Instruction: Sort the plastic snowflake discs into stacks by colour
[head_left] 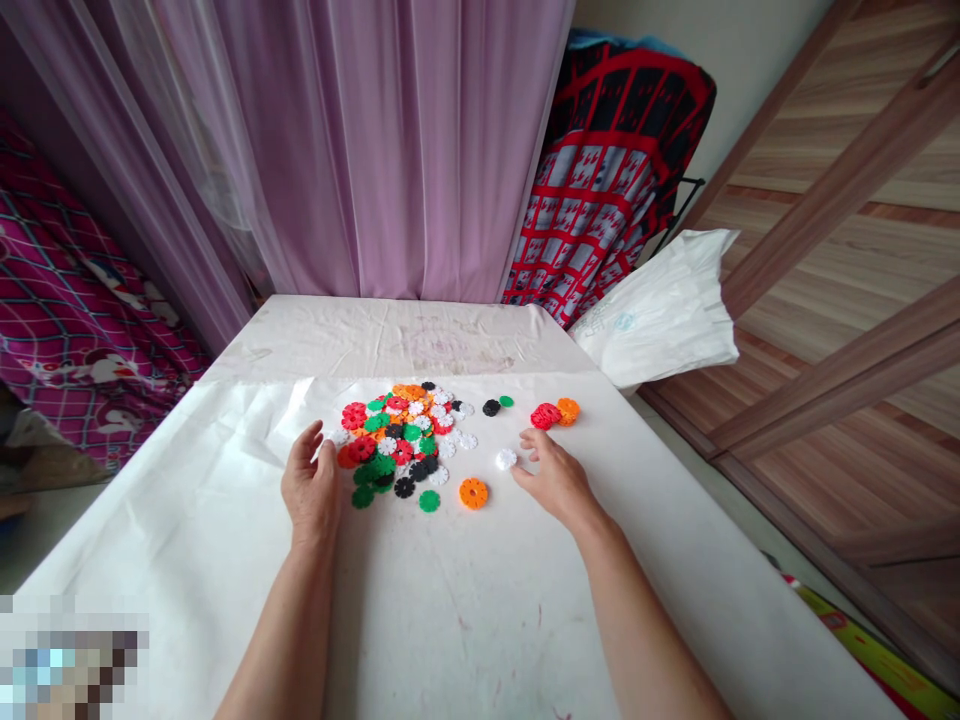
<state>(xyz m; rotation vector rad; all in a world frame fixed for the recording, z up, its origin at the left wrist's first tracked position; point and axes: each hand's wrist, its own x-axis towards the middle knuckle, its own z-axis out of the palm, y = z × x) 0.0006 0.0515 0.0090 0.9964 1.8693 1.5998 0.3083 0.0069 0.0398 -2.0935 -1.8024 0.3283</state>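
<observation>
At 3 o'clock from the mixed pile of notched discs (390,437), white disc stack (506,459) sits on the white table (450,620). Right hand (559,480) is at its 4 o'clock, thumb and fingers apart, thumb tip right by the edge; can't tell if it's touching. Left hand (309,490) at the pile's 9 o'clock, thumb off the curled fingers, no clear grip.

Best handling, I'd say: thumb and index on opposite edges, light squeeze, keep it level so the layers don't slide. Watch the neighbours: orange stack (473,493) at its 8, black discs (491,407) at 11, red stack (546,415) around 1–2. Left palm could fence the loose pile.
</observation>
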